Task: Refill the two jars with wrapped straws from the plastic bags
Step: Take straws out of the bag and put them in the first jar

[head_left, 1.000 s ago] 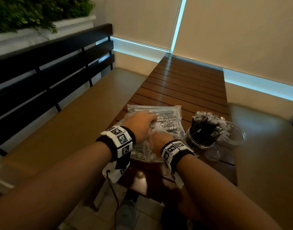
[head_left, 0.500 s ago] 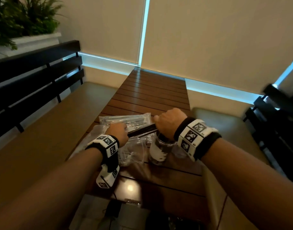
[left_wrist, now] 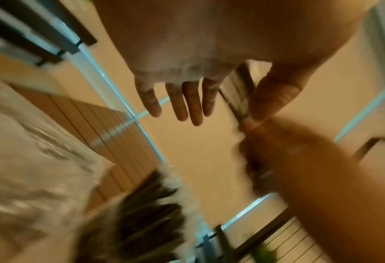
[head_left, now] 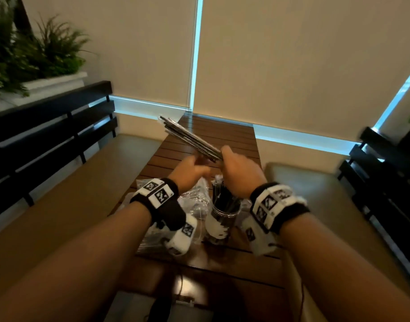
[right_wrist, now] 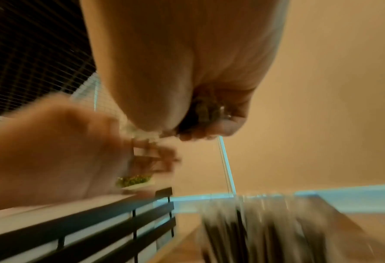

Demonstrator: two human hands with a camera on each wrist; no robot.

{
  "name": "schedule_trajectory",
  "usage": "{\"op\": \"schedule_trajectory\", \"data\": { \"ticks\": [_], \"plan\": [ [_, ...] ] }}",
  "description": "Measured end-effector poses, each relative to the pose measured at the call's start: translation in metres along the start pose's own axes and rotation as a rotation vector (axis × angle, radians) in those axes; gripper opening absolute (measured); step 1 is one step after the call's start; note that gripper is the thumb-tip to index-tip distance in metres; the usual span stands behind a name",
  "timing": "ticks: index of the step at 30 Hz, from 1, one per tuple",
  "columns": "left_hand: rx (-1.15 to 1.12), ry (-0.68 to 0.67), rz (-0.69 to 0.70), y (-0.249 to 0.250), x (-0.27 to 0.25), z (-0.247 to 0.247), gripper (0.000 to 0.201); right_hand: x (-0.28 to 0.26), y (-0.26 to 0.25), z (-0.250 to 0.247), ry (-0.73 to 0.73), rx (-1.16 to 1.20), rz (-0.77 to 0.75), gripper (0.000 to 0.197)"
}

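Note:
My right hand (head_left: 232, 163) grips one end of a bundle of black wrapped straws (head_left: 190, 137), which slants up and to the left above the table. In the right wrist view the right hand's fingers (right_wrist: 209, 122) are curled tightly round that end. My left hand (head_left: 194, 169) is beside the bundle with straight fingers (left_wrist: 187, 103), and its thumb (left_wrist: 274, 96) lies against the straws (left_wrist: 237, 92). Below the hands stands a clear jar (head_left: 222, 212) holding several black straws. A crumpled plastic bag of straws (head_left: 194, 198) lies left of the jar. A second jar is not visible.
The slatted wooden table (head_left: 222, 135) runs to the blinds on the far wall. Padded benches (head_left: 83, 194) with black slatted backs (head_left: 48, 135) flank it on both sides. A planter (head_left: 36, 54) sits behind the left bench.
My right hand has lifted the straw bundle out of the bag and up above the jar. My left hand has left the bag and risen to the bundle.

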State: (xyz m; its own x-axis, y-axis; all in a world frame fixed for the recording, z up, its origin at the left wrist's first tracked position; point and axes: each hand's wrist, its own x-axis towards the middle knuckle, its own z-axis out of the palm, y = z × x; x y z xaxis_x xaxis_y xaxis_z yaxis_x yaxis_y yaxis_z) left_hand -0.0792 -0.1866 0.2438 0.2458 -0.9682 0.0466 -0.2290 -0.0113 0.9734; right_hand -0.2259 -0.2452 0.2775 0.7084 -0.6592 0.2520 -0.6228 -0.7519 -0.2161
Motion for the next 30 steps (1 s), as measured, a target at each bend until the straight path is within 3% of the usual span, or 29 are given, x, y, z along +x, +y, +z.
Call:
{"op": "schedule_trajectory", "data": {
  "ticks": [3, 6, 8, 10, 13, 15, 16, 18, 20, 22, 26, 28, 30],
  "plan": [
    [-0.408, 0.018, -0.047, 0.026, -0.004, 0.004, 0.031, -0.007, -0.011, 0.041, 0.067, 0.378, 0.006, 0.019],
    [-0.502, 0.231, -0.202, 0.037, 0.002, 0.011, 0.037, -0.007, -0.019, 0.055, -0.02, 0.529, -0.048, 0.045],
    [-0.346, 0.335, -0.19, 0.037, 0.004, 0.013, 0.037, -0.004, -0.009, 0.052, -0.063, 0.309, -0.129, 0.047],
    [0.011, 0.361, -0.049, 0.028, 0.008, 0.007, 0.033, -0.002, 0.005, 0.035, 0.034, 0.145, -0.126, 0.046],
    [0.519, 0.339, -0.004, 0.013, 0.006, -0.001, 0.034, 0.002, 0.014, -0.011, 0.429, 0.418, -0.075, 0.033],
    [0.687, 0.317, 0.025, 0.008, 0.001, 0.002, 0.032, 0.008, 0.011, -0.036, 0.598, 0.532, -0.087, 0.03],
    [0.708, 0.299, 0.048, 0.008, -0.001, 0.006, 0.026, 0.012, 0.007, -0.042, 0.596, 0.536, -0.099, 0.029],
    [0.682, 0.259, 0.104, 0.011, -0.004, 0.016, 0.014, 0.015, -0.005, -0.038, 0.434, 0.483, -0.098, 0.027],
    [0.653, 0.242, 0.13, 0.013, -0.004, 0.024, 0.016, 0.014, -0.01, -0.02, 0.294, 0.385, -0.129, 0.027],
    [0.626, 0.245, 0.141, 0.013, -0.004, 0.026, 0.022, 0.01, -0.006, -0.004, 0.355, 0.422, -0.114, 0.026],
    [0.554, 0.245, 0.139, 0.012, -0.002, 0.027, 0.024, 0.004, 0.001, -0.001, 0.643, 0.593, 0.038, 0.074],
    [0.496, 0.273, 0.15, 0.016, 0.001, 0.03, 0.029, 0.006, 0.0, -0.001, 0.666, 0.64, 0.076, 0.087],
    [0.453, 0.258, 0.163, 0.022, 0.003, 0.036, 0.033, 0.008, -0.001, -0.001, 0.612, 0.701, 0.093, 0.088]
  ]
}}
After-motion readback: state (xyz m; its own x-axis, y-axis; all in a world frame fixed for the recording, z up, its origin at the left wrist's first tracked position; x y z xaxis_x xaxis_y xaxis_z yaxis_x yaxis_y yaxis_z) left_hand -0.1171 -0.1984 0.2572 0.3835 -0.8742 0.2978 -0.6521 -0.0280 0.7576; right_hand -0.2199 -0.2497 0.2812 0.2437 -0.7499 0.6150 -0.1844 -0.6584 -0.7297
